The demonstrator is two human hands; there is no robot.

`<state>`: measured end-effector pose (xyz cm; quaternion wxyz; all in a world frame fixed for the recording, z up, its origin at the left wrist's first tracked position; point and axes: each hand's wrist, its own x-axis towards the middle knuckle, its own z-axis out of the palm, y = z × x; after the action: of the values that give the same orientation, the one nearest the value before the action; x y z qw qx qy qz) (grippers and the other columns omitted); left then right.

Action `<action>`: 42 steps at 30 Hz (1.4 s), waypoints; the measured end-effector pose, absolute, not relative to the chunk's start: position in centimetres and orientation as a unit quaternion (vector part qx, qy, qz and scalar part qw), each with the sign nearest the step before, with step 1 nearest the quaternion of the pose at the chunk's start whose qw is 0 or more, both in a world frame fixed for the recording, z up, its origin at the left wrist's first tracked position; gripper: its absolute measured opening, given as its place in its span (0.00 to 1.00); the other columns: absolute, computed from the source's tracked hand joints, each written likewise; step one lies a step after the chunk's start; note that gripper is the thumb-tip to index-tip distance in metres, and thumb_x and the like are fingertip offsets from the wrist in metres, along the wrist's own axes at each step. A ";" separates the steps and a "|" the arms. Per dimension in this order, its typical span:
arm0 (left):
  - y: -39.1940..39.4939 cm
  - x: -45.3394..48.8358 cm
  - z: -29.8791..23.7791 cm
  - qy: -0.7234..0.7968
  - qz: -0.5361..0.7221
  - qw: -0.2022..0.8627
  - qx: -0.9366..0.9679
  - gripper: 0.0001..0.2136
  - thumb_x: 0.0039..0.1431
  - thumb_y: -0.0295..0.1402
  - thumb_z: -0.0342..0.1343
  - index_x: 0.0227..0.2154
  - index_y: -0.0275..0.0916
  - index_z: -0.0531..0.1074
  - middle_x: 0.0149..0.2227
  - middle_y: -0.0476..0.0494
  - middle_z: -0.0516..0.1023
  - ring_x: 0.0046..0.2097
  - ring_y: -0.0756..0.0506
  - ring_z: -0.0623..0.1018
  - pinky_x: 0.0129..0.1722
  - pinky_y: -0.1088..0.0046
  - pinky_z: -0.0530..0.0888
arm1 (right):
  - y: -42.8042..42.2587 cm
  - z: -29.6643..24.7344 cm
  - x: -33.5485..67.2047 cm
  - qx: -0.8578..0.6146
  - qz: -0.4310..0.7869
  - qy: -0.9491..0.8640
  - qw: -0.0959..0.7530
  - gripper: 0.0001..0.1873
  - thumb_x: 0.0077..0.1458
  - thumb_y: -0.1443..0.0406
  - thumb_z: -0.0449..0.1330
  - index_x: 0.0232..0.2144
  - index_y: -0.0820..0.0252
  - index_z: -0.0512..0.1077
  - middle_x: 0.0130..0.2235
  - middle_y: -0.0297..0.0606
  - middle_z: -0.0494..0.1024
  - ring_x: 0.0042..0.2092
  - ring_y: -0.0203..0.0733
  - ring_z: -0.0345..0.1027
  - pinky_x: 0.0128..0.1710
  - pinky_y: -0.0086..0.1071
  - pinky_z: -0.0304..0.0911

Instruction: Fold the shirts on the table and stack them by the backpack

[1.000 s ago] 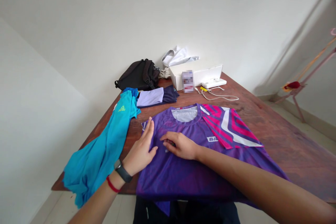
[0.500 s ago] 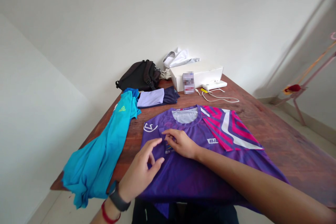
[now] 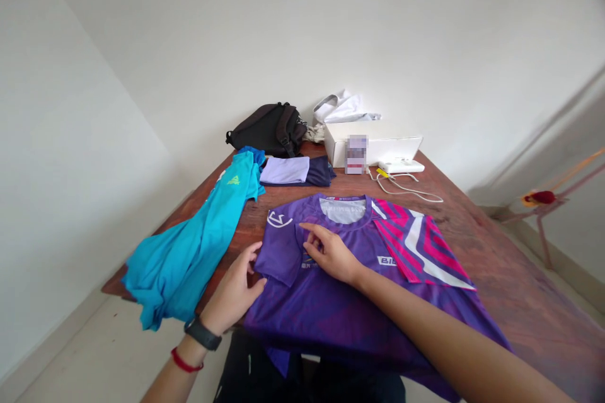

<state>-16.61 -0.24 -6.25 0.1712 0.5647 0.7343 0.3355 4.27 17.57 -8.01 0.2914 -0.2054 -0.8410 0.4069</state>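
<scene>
Purple jersey (image 3: 340, 302) fabric is pinched at its folded sleeve edge by the left hand (image 3: 235, 289), while the right hand (image 3: 331, 255) is laid flat, fingers spread, on the chest. The jersey is spread on the wooden tabletop (image 3: 496, 252). A turquoise shirt (image 3: 198, 245) is draped just beside it; folded clothes (image 3: 295, 171), a black backpack (image 3: 269, 129) and a white box (image 3: 378, 146) are placed beyond.
</scene>
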 end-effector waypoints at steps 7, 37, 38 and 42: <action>0.6 -15.3 -6.4 0.719 0.416 0.174 0.529 0.26 0.57 0.29 0.55 0.60 0.43 0.63 0.49 0.40 0.74 0.44 0.43 0.79 0.42 0.65 0.77 | 17.1 -7.0 4.6 -0.171 0.312 -0.913 0.202 0.24 0.66 0.61 0.56 0.63 0.50 0.64 0.41 0.37 0.70 0.37 0.38 0.69 0.43 0.35 0.68; 1.5 -15.5 -7.7 0.700 0.345 0.013 0.625 0.18 0.61 0.23 0.44 0.47 0.43 0.76 0.51 0.41 0.68 0.50 0.42 0.76 0.54 0.62 0.74 | 18.1 -7.7 3.8 -0.322 0.361 -0.804 0.345 0.14 0.60 0.59 0.59 0.25 0.60 0.75 0.24 0.34 0.76 0.26 0.37 0.67 0.29 0.29 0.60; 1.4 -15.5 -7.7 0.701 0.336 0.014 0.629 0.19 0.61 0.23 0.44 0.48 0.43 0.75 0.52 0.41 0.68 0.49 0.43 0.76 0.53 0.63 0.75 | 18.2 -7.6 3.9 -0.333 0.372 -0.791 0.354 0.15 0.59 0.58 0.59 0.25 0.60 0.74 0.23 0.34 0.76 0.25 0.37 0.67 0.28 0.29 0.60; 1.0 -15.3 -7.6 0.707 0.296 0.008 0.643 0.23 0.61 0.22 0.44 0.54 0.45 0.72 0.55 0.42 0.67 0.49 0.43 0.77 0.54 0.62 0.75 | 18.8 -7.5 4.2 -0.365 0.399 -0.750 0.380 0.17 0.59 0.54 0.59 0.25 0.59 0.73 0.21 0.33 0.75 0.23 0.38 0.67 0.26 0.29 0.60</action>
<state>-15.28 1.00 -7.60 0.0079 0.6427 0.7068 0.2956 4.21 18.80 -7.51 0.3802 -0.3652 -0.7504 0.3988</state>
